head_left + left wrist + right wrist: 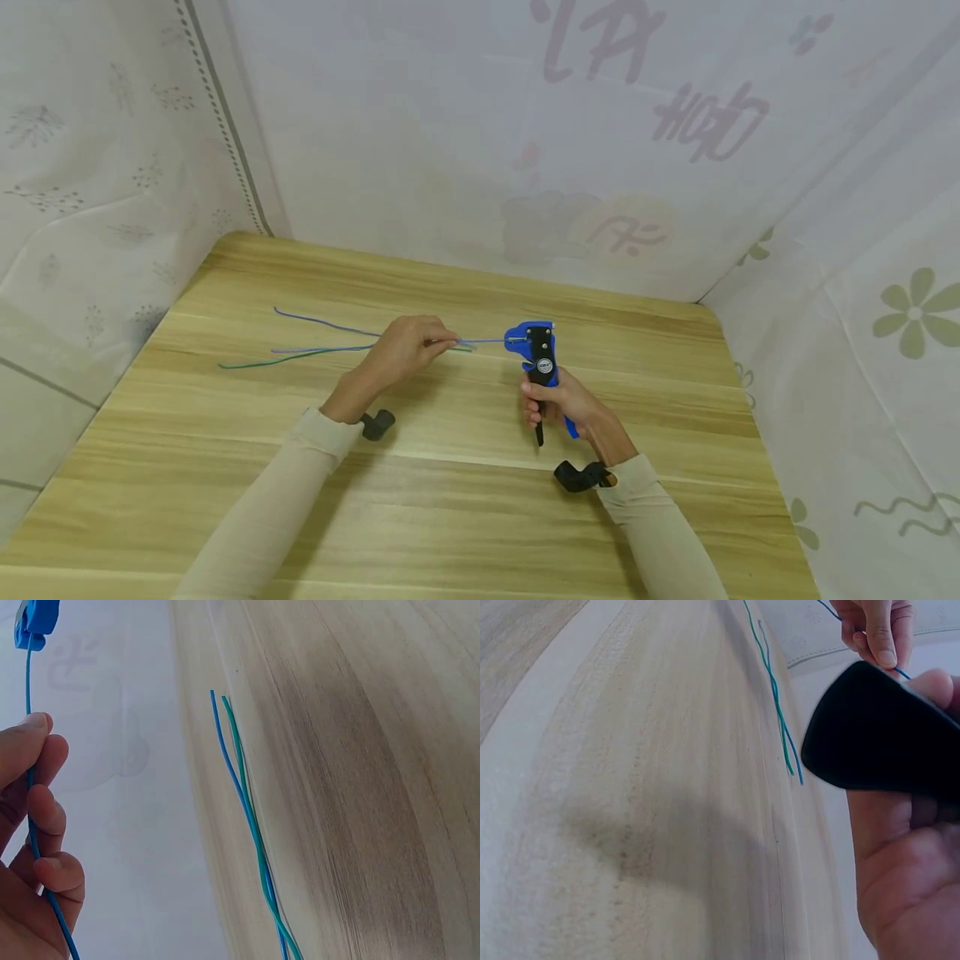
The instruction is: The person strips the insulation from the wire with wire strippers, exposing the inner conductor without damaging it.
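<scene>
My left hand [408,346] pinches a thin blue wire [487,341] between thumb and forefinger. In the left wrist view, that wire [28,682] runs along the curled fingers and up to the blue head of a tool. This tool is a blue and black wire stripper [542,337], held upright by the handles in my right hand [566,396]. The wire's front end reaches into the stripper's nose. A second blue wire [225,750] and a green wire [259,855] lie crossed on the table below the left hand. A black handle [885,735] hides part of the right hand's grip.
The wood-grain table [450,517] backs onto a printed white cloth [420,150], with more cloth at both sides. Black camera mounts [378,425] stick out from both wrists.
</scene>
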